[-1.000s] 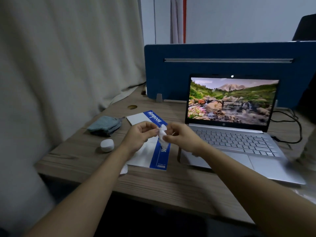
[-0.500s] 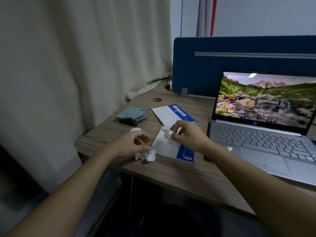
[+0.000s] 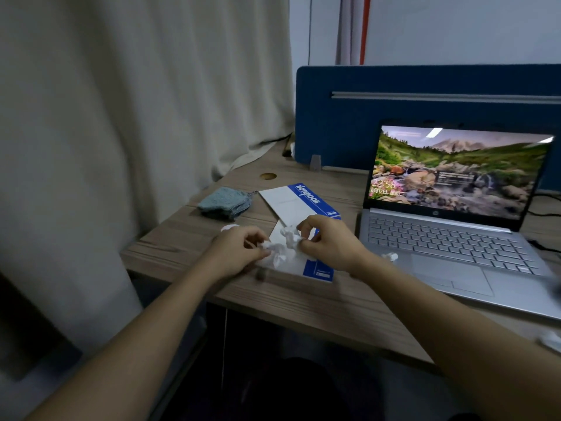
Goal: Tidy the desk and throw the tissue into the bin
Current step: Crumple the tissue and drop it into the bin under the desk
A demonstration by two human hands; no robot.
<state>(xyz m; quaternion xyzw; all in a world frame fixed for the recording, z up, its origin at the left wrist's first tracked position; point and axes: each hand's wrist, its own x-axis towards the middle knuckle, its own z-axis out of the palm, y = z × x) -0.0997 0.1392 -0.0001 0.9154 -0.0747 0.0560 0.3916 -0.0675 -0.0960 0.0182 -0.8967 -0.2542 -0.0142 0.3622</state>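
Observation:
Crumpled white tissue (image 3: 283,243) is bunched between both of my hands, just above a white and blue notebook (image 3: 296,205) on the wooden desk (image 3: 303,299). My left hand (image 3: 239,252) pinches the tissue's left lump with thumb and fingers. My right hand (image 3: 328,241) grips the right lump from the other side. A small white scrap (image 3: 390,256) lies on the laptop's palm rest. No bin is in view.
An open silver laptop (image 3: 449,238) with a lit screen stands at the right. A folded grey-blue cloth (image 3: 224,202) lies at the left, a white round object (image 3: 229,228) peeks behind my left hand. A blue partition (image 3: 340,123) backs the desk; a curtain (image 3: 121,117) hangs left.
My left hand picked a second lump of tissue off the desk edge and brought it up against the tissue in my right hand. The camera view swung left.

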